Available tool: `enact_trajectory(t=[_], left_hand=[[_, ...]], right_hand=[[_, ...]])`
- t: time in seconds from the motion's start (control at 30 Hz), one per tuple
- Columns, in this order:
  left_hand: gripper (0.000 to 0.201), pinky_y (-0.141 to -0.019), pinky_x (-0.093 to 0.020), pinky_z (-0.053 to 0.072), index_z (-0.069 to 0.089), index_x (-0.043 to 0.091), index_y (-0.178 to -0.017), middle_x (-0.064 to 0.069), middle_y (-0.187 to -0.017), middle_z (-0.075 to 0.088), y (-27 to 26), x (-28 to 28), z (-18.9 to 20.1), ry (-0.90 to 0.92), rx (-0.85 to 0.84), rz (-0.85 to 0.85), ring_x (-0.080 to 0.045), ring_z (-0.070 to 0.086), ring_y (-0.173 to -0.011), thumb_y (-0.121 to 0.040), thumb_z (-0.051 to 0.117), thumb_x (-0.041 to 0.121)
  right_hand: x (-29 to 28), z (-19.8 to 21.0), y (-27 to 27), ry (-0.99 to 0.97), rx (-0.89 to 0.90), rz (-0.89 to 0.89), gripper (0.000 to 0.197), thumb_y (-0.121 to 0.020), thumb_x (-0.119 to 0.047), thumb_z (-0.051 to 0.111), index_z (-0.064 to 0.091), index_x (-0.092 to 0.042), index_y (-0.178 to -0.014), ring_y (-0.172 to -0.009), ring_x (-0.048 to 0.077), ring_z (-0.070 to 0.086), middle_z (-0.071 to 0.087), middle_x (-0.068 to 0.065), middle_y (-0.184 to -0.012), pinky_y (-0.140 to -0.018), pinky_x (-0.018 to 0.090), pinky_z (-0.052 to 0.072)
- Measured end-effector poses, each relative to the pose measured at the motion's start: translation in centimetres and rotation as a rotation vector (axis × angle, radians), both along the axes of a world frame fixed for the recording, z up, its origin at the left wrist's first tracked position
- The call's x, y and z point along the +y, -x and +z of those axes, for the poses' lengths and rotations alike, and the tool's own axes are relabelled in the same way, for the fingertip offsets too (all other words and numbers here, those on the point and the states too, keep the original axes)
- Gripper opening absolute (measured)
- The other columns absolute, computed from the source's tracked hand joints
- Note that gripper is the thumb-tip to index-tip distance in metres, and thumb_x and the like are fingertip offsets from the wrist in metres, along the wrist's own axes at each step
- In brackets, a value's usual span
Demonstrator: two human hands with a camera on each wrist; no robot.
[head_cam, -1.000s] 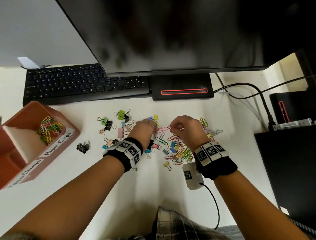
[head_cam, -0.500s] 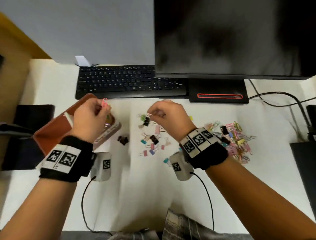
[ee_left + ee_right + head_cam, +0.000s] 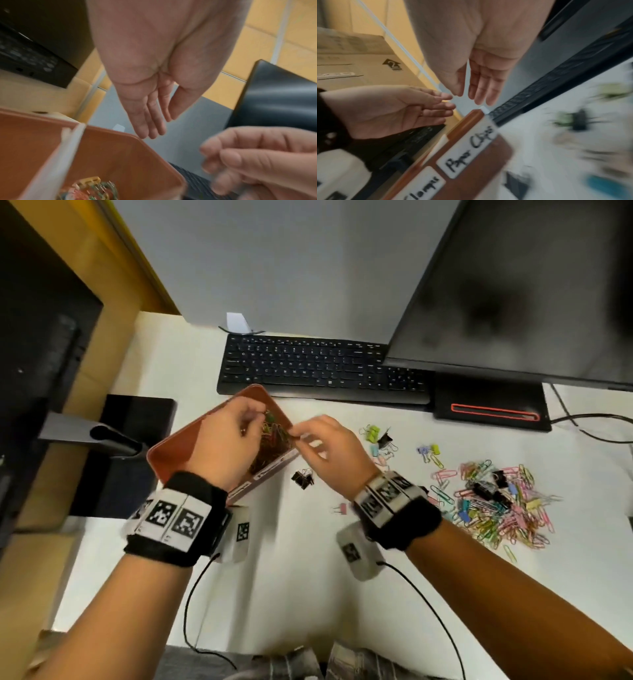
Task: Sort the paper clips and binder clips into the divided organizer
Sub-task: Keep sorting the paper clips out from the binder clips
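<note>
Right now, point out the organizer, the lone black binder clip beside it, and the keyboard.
organizer [image 3: 178, 445]: head view, bare floor of its left compartment.
black binder clip [image 3: 302, 477]: head view, its black body.
keyboard [image 3: 308, 364]: head view, middle of the keys.

Open white counter [image 3: 291, 583] near the front edge, crossed only by two thin wrist cables. Hemmed at the back by the keyboard [image 3: 322, 368] and the monitor [image 3: 513, 289] with its base. Blocked left by the organizer [image 3: 178, 446], both hands crowding over its paper-clip compartment. Blocked right by the clip pile [image 3: 496, 505]. Between them, a passable lane dotted with a black binder clip [image 3: 303, 478] and a few scattered coloured ones.
</note>
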State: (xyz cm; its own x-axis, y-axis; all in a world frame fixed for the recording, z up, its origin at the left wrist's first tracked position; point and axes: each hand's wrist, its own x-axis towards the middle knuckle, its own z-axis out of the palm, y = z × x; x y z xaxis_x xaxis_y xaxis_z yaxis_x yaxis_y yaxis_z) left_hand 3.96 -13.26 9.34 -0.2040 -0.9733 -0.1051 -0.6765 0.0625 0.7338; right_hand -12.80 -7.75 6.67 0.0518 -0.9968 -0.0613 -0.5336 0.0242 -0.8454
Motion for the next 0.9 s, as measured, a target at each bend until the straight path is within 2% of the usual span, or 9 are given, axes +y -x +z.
enact_trajectory(t=[0.13,0.2,0.3,0.37,0.47,0.57,0.7,0.8,0.9], left_hand=[[0.016,-0.065,-0.014,0.042,0.062,0.019,-0.103,0.006,-0.088,0.065,4.9,3.2,-1.2,-0.050,0.033,-0.226,-0.003,0.058,-0.072,-0.089,0.056,0.015],[0.017,-0.060,-0.013,0.043,0.061,0.019,-0.105,0.005,-0.091,0.065,8.3,4.7,-2.0,-0.105,0.046,-0.327,-0.003,0.058,-0.069,-0.089,0.055,0.015],[0.021,-0.054,-0.016,0.046,0.058,0.018,-0.109,-0.001,-0.100,0.062,13.6,6.4,-3.3,-0.226,0.051,-0.438,-0.009,0.059,-0.070,-0.088,0.056,0.016],[0.026,-0.067,-0.016,0.046,0.057,0.016,-0.113,-0.004,-0.109,0.060,17.1,6.9,-4.4,-0.235,0.000,-0.514,-0.013,0.061,-0.084,-0.087,0.058,0.016],[0.040,-0.090,-0.026,0.045,0.053,0.014,-0.123,-0.010,-0.124,0.053,21.5,7.1,-6.1,-0.252,-0.125,-0.600,-0.022,0.058,-0.104,-0.084,0.062,0.019],[0.056,-0.099,-0.034,0.042,0.045,0.012,-0.130,-0.012,-0.132,0.044,24.6,7.6,-7.6,-0.272,-0.291,-0.668,-0.028,0.053,-0.112,-0.080,0.067,0.023],[0.072,-0.103,-0.036,0.039,0.039,0.012,-0.132,-0.010,-0.135,0.036,26.6,8.0,-8.8,-0.263,-0.415,-0.708,-0.030,0.044,-0.121,-0.073,0.075,0.027],[0.070,-0.100,-0.037,0.041,0.041,0.012,-0.129,-0.007,-0.132,0.036,27.7,8.2,-9.2,-0.240,-0.461,-0.693,-0.029,0.042,-0.119,-0.071,0.076,0.028],[0.061,-0.095,-0.038,0.045,0.046,0.016,-0.124,-0.004,-0.124,0.040,28.4,8.2,-9.5,-0.201,-0.463,-0.732,-0.027,0.044,-0.113,-0.070,0.075,0.020]], right_hand=[[6.8,-2.3,8.7,-0.097,0.164,-0.186,0.021,-0.087,-0.014,0.061,0.065,-0.024,-0.105,-0.075,0.002,0.055,0.058,-0.010,-0.094,-0.070,0.019,0.047],[10.2,-3.2,13.2,-0.199,0.168,-0.329,0.023,-0.086,-0.010,0.060,0.064,-0.025,-0.104,-0.073,0.005,0.057,0.061,-0.007,-0.091,-0.067,0.023,0.047],[14.0,-3.7,18.4,-0.316,0.188,-0.489,0.023,-0.088,-0.010,0.058,0.064,-0.024,-0.105,-0.076,0.010,0.061,0.065,-0.004,-0.091,-0.070,0.022,0.048],[15.1,-3.8,20.9,-0.312,0.214,-0.578,0.020,-0.089,-0.011,0.057,0.065,-0.021,-0.105,-0.082,0.015,0.062,0.065,-0.003,-0.092,-0.073,0.024,0.046],[14.6,-3.9,24.0,-0.224,0.263,-0.611,0.026,-0.087,-0.003,0.054,0.065,-0.013,-0.108,-0.096,0.021,0.061,0.065,0.007,-0.107,-0.084,0.024,0.044],[12.7,-4.2,26.7,-0.206,0.315,-0.530,0.030,-0.085,-0.002,0.056,0.064,-0.013,-0.112,-0.109,0.021,0.056,0.062,0.008,-0.118,-0.097,0.028,0.042],[9.5,-5.4,28.8,-0.325,0.418,-0.208,0.041,-0.081,0.000,0.056,0.062,-0.019,-0.117,-0.124,0.022,0.045,0.052,0.006,-0.130,-0.108,0.031,0.032],[8.2,-6.1,29.2,-0.406,0.484,0.036,0.041,-0.081,-0.002,0.058,0.063,-0.023,-0.116,-0.123,0.023,0.039,0.045,0.004,-0.133,-0.107,0.035,0.032],[7.8,-6.4,29.2,-0.383,0.471,0.143,0.034,-0.080,-0.008,0.062,0.065,-0.023,-0.111,-0.107,0.019,0.039,0.046,0.002,-0.123,-0.095,0.035,0.039]])
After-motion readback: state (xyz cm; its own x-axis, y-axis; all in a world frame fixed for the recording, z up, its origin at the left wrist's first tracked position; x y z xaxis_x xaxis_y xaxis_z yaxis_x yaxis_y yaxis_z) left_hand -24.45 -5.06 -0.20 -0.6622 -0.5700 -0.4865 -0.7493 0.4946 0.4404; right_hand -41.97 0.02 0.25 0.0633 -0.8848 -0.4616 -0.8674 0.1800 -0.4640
